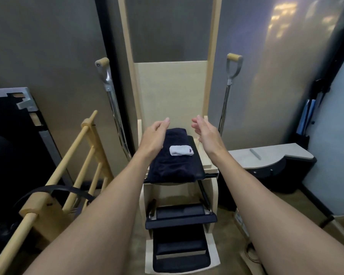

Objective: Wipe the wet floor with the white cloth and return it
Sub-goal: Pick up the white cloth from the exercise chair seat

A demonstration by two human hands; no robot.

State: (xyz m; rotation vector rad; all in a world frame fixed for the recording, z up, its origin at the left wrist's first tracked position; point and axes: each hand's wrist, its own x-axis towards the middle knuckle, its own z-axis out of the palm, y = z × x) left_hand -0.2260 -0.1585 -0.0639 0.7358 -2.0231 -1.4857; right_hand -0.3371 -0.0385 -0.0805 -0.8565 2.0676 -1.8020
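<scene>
A small folded white cloth lies on a dark navy towel spread over the seat of a wooden exercise chair. Both my arms reach forward over the seat. My left hand hovers above the towel's left side, fingers straight, just left of the cloth and holding nothing. My right hand hangs above the seat's right edge, fingers relaxed, apart from the cloth and empty.
The chair's tall pale back panel rises behind the seat, with metal handles at left and right. A wooden ladder rack leans at left. A curved padded bench stands at right. Black pedals sit below the seat.
</scene>
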